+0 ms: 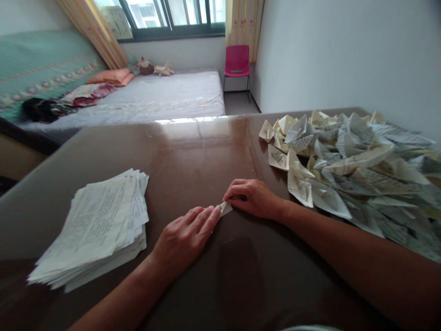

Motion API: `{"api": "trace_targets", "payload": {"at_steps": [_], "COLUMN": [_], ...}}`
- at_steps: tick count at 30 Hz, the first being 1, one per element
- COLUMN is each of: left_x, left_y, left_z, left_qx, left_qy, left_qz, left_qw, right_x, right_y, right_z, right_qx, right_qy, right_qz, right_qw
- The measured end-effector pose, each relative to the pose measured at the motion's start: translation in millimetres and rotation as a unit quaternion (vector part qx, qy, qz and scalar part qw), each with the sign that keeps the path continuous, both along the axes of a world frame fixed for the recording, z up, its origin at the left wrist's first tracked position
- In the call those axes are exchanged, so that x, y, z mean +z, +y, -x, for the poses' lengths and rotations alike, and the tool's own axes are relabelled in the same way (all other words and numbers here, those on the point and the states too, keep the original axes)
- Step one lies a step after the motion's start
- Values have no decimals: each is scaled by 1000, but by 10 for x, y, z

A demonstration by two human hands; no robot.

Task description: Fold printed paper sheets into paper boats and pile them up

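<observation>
A small folded piece of printed paper [225, 208] lies on the brown table [193, 151], mostly hidden under both hands. My left hand [186, 234] lies flat on it with the fingers stretched out together, pressing its left part. My right hand [251, 197] is curled over its right end, fingertips pinched down on the paper. To the left lies a stack of flat printed sheets [99, 225]. A big heap of folded paper boats [347, 165] fills the right side of the table.
Beyond the table stands a bed [151, 99] with clothes and soft toys, a pink chair [237, 64] under the window, and a white wall on the right. The table's glossy middle reflects the window light.
</observation>
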State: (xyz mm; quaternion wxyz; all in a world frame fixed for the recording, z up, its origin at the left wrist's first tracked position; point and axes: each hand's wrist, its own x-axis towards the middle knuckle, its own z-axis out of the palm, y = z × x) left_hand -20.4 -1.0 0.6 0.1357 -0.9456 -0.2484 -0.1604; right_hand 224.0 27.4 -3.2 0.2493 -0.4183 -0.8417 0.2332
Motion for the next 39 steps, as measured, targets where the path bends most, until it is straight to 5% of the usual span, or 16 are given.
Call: {"api": "trace_targets", "payload": {"at_steps": [17, 27, 34, 39], "left_x": [-48, -81, -65, -70], "left_y": [77, 142, 122, 127], "left_z": [32, 88, 78, 79], "left_qx": [54, 101, 108, 108], "left_qy": [-65, -113, -111, -102], "left_qz": [74, 210, 215, 208], "left_qw": [994, 966, 964, 967], "right_x": [-22, -19, -28, 3], "right_y": [80, 90, 77, 78], "right_z": [-45, -23, 53, 36], "right_qx": [53, 61, -15, 28], "right_qy": [-17, 37, 47, 36], "right_qz": [17, 2, 67, 55], "right_qw": [998, 997, 997, 997]}}
